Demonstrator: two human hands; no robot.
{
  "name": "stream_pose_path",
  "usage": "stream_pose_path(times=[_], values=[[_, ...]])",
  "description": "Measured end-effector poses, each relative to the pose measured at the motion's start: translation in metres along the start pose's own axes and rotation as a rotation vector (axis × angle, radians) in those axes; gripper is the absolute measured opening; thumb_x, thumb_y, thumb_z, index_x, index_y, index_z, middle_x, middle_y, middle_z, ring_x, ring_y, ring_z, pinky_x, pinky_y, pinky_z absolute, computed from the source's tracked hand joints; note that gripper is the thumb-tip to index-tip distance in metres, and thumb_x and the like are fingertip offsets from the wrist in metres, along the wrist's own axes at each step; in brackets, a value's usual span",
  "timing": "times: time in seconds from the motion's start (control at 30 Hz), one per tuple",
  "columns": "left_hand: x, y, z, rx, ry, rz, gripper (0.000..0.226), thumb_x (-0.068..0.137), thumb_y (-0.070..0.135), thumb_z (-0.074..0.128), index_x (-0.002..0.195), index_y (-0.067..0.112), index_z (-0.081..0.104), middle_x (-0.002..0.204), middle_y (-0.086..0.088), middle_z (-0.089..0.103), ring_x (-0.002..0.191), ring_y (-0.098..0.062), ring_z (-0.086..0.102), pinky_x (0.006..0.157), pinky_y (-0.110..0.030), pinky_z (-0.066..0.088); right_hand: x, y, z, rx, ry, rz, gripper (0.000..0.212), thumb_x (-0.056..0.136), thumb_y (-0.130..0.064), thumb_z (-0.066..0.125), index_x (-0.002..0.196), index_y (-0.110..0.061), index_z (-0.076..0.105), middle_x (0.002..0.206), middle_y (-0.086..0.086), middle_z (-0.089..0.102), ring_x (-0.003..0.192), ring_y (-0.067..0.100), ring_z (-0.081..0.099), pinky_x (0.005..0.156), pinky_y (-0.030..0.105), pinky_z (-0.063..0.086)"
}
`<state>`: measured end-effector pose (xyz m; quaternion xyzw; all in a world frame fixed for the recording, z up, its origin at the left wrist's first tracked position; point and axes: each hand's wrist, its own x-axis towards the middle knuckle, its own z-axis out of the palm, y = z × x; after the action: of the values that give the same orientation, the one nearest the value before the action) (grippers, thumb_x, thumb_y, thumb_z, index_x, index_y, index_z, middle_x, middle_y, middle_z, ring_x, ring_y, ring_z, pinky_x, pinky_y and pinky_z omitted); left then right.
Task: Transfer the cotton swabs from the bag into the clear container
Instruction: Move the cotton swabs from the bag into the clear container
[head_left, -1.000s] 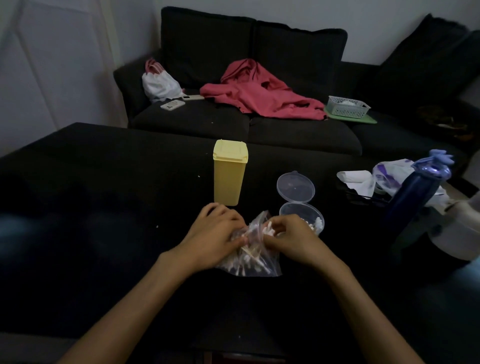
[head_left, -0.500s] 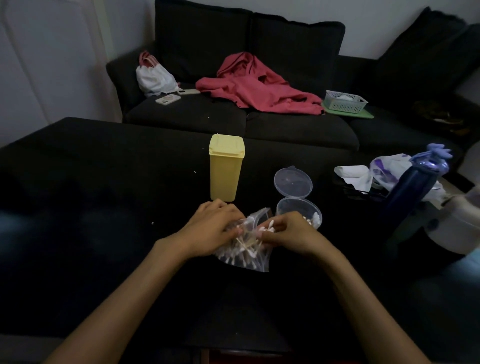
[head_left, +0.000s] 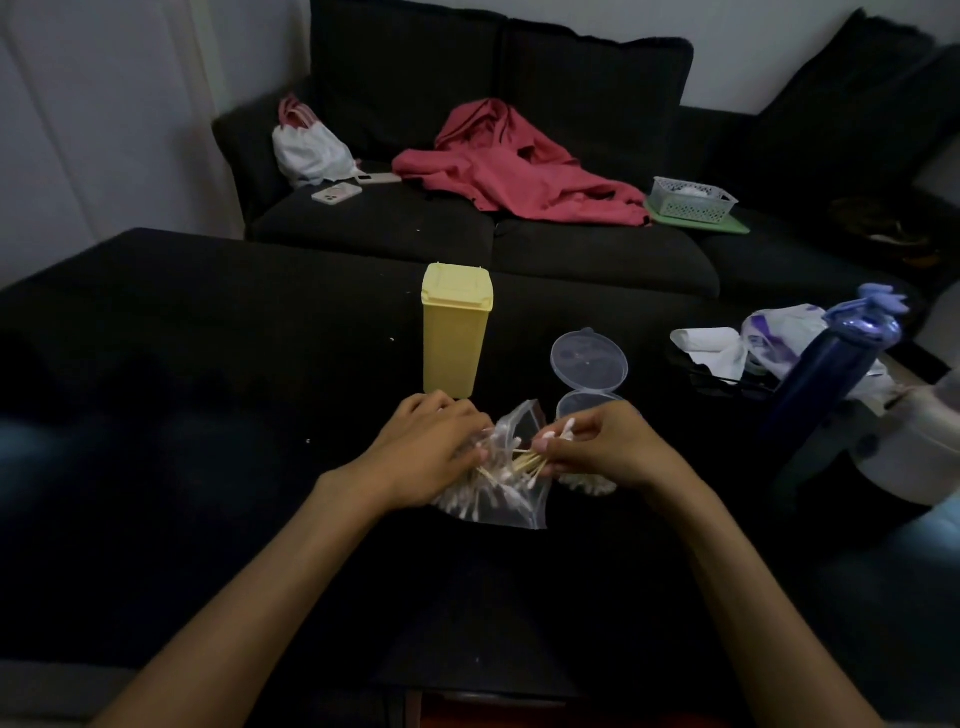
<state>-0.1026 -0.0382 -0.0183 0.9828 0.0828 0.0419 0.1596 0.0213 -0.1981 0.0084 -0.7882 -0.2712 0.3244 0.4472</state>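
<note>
Cotton swabs (head_left: 530, 462) are pinched as a small bundle between the curled fingertips of the right hand (head_left: 602, 447), just below centre frame. The bundle's long axis runs from lower left to upper right, white tips (head_left: 563, 427) leading toward the clear container (head_left: 582, 402). The left hand (head_left: 431, 449) curls its fingers on the mouth of the bag (head_left: 498, 493), apparently to hold it open and anchored while the bundle is extracted. The bag lies flat on the black table (head_left: 208, 364), more swabs visible inside. The container sits just behind the right hand, its hinged lid (head_left: 589, 359) folded back (leaving the opening accessible). A yellow box (head_left: 454, 330) stands upright beyond the left hand, not involved in the task.
</note>
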Motion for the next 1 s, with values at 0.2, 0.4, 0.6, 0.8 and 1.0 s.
stream_pose_path(times=[0.2,0.4,0.6,0.8,1.0], values=[[0.000,-0.009,0.002,-0.092,0.006,-0.041,0.025,0.098,0.038,0.043,0.120,0.032,0.051,0.120,0.014,0.050,0.117,-0.008,0.036,0.110,-0.035,0.022,-0.006,-0.013,-0.021,-0.014,0.055,-0.024,0.008,0.083,-0.005,0.065,0.090,-0.003,0.069,0.077,0.006,0.069,0.056,0.000,0.067,0.048,0.007,0.046],[0.003,-0.009,0.006,-0.267,0.030,-0.092,0.015,0.098,0.033,0.045,0.108,0.027,0.053,0.108,0.010,0.050,0.113,-0.010,0.036,0.098,-0.031,0.029,-0.004,-0.012,-0.028,-0.019,0.040,-0.090,0.009,0.083,-0.006,0.066,0.090,-0.005,0.071,0.083,0.009,0.073,0.070,0.007,0.071,0.060,0.013,0.054],[0.009,-0.010,0.007,-0.464,0.047,-0.192,0.025,0.097,0.031,0.047,0.115,0.018,0.056,0.112,0.003,0.052,0.119,-0.019,0.038,0.105,-0.040,0.033,-0.010,-0.014,-0.039,0.078,0.111,-0.137,0.010,0.082,-0.008,0.067,0.091,-0.007,0.072,0.079,0.007,0.074,0.070,0.010,0.071,0.061,0.013,0.053],[0.011,-0.015,-0.011,-0.140,0.032,-0.278,0.024,0.099,0.031,0.040,0.115,0.019,0.054,0.110,0.000,0.051,0.113,-0.020,0.045,0.103,-0.039,0.032,-0.010,-0.012,-0.058,0.258,0.236,-0.077,0.011,0.082,-0.009,0.066,0.092,-0.007,0.070,0.091,0.013,0.072,0.075,0.012,0.070,0.067,0.016,0.057],[0.019,-0.028,-0.007,0.017,-0.068,-0.344,0.045,0.093,0.050,0.044,0.128,0.024,0.053,0.123,-0.002,0.056,0.118,-0.021,0.047,0.105,-0.041,0.035,-0.005,-0.001,-0.067,0.314,0.308,-0.028,0.015,0.084,-0.005,0.065,0.097,-0.001,0.068,0.091,0.015,0.071,0.075,0.014,0.069,0.059,0.014,0.056]])
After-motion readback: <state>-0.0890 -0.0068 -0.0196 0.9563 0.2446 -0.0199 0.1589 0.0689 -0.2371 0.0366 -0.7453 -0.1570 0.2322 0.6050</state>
